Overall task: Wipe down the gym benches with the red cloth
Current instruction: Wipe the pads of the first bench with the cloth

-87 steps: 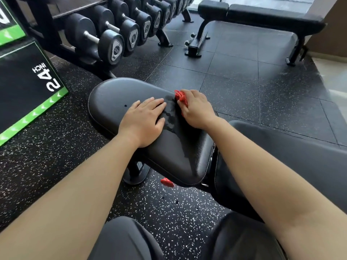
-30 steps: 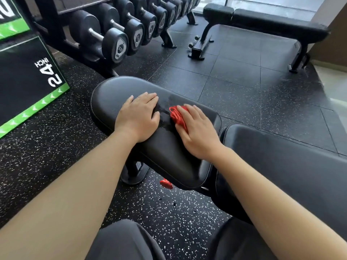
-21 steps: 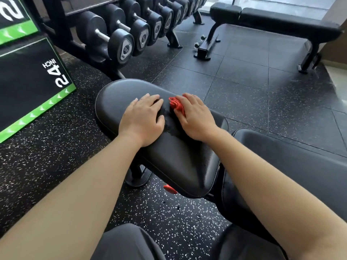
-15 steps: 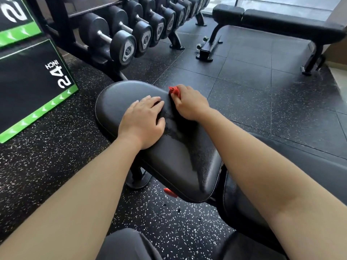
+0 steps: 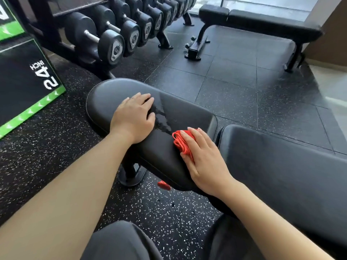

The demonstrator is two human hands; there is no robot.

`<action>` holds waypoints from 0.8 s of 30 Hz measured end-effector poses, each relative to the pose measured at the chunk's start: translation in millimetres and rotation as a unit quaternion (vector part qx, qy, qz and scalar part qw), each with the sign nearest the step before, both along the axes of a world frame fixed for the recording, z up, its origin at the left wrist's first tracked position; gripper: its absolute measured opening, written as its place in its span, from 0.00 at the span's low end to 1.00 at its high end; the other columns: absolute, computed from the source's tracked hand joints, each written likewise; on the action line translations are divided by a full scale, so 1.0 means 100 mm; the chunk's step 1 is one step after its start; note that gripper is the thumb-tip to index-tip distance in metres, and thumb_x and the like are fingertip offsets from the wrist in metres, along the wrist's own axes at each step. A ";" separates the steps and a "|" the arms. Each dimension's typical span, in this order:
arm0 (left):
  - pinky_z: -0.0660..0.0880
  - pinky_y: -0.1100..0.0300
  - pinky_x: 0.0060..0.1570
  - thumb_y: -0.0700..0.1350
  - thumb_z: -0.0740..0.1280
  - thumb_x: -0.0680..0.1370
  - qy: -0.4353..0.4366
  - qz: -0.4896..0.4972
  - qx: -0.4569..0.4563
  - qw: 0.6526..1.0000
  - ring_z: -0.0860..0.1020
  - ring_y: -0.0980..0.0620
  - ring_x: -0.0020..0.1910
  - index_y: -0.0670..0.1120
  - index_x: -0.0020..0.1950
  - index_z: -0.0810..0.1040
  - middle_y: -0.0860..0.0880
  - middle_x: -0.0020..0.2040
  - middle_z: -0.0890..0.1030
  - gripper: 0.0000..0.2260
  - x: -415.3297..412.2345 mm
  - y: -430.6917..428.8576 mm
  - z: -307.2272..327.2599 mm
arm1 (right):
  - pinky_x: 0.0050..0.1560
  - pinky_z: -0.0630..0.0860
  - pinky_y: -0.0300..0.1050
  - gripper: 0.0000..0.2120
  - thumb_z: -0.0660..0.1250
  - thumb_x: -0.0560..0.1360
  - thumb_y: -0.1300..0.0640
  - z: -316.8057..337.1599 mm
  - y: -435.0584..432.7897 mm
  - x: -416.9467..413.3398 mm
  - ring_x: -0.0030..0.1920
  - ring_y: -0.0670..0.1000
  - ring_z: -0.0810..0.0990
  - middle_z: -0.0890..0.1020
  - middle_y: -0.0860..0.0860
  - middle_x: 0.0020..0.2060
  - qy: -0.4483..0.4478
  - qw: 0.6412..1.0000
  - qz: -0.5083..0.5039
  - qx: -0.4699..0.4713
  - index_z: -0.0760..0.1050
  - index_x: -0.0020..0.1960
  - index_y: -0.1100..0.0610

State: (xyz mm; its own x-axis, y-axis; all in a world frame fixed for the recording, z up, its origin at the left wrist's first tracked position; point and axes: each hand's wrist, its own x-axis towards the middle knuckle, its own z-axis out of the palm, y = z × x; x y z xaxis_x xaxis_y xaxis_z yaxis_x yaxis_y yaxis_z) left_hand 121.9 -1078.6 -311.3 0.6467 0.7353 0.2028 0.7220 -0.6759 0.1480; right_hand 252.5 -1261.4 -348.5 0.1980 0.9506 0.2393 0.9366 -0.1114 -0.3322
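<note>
1. GYM FLOOR: A person works on the near bench (image 5: 178, 113), both hands on its seat pad. The back pad (image 5: 281, 166) sits just beside it to the right, and a second bench (image 5: 262, 21) stands well apart across the floor. Judged mid-task, w/ more than one surface left to do.
2. Left hand (image 5: 133, 117) lies flat on the pad, fingers straight and holding nothing, likely a brace. It covers part of the pad and should lift so that patch gets wiped too.
3. Right hand (image 5: 204, 158) presses the red cloth (image 5: 181, 141) down w/ fingers laid out over it, not curled round it. The cloth is bunched under the palm at the pad's right end, near the gap to the back pad.
4. A wet streak (image 5: 161, 119) runs between the hands. Best approach is probably long overlapping passes end to end w/ even pressure, spreading the cloth flatter so more of it touches, then the pad's rolled edges and seam.
5. Containers: no bins or buckets in view. The rack (image 5: 47, 19) at upper left holds a row of dumbbells (image 5: 110, 45), approx. full along its lower tier.
</note>
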 end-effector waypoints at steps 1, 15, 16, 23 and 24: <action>0.50 0.53 0.74 0.49 0.55 0.80 0.004 0.000 0.000 1.000 0.55 0.51 0.75 0.48 0.75 0.62 0.53 0.76 0.60 0.23 0.00 0.00 0.00 | 0.72 0.58 0.52 0.27 0.49 0.77 0.44 0.00 -0.01 -0.02 0.72 0.59 0.61 0.66 0.54 0.71 0.006 1.000 -0.004 0.000 0.63 0.72 0.54; 0.50 0.53 0.74 0.49 0.56 0.79 0.009 -0.005 -0.003 1.000 0.55 0.51 0.75 0.48 0.75 0.61 0.52 0.76 0.60 0.23 0.03 0.03 0.02 | 0.69 0.62 0.54 0.23 0.55 0.79 0.47 0.10 1.01 0.29 0.69 0.58 0.64 0.69 0.55 0.68 -0.007 0.999 -0.036 0.011 0.64 0.71 0.56; 0.50 0.53 0.74 0.49 0.56 0.79 0.008 -0.004 -0.004 1.000 0.55 0.51 0.75 0.48 0.75 0.62 0.51 0.76 0.60 0.23 0.02 0.02 0.02 | 0.70 0.60 0.55 0.23 0.55 0.79 0.47 0.10 0.96 0.27 0.70 0.57 0.62 0.67 0.55 0.69 -0.003 0.999 -0.033 0.008 0.63 0.72 0.55; 0.51 0.51 0.73 0.44 0.56 0.79 -0.013 -0.023 -0.017 0.999 0.57 0.48 0.75 0.44 0.74 0.62 0.48 0.75 0.63 0.22 -0.08 -0.12 0.02 | 0.69 0.60 0.53 0.27 0.49 0.76 0.44 0.05 0.00 -0.19 0.72 0.58 0.60 0.66 0.53 0.71 0.003 1.000 0.029 0.009 0.63 0.72 0.52; 0.50 0.51 0.73 0.43 0.57 0.79 -0.019 -0.020 -0.019 0.999 0.57 0.48 0.75 0.43 0.74 0.61 0.48 0.75 0.63 0.23 -0.12 -0.13 0.02 | 0.69 0.60 0.53 0.26 0.50 0.76 0.44 0.02 -0.10 -0.25 0.73 0.57 0.60 0.66 0.53 0.71 -0.001 0.999 0.034 0.010 0.63 0.72 0.52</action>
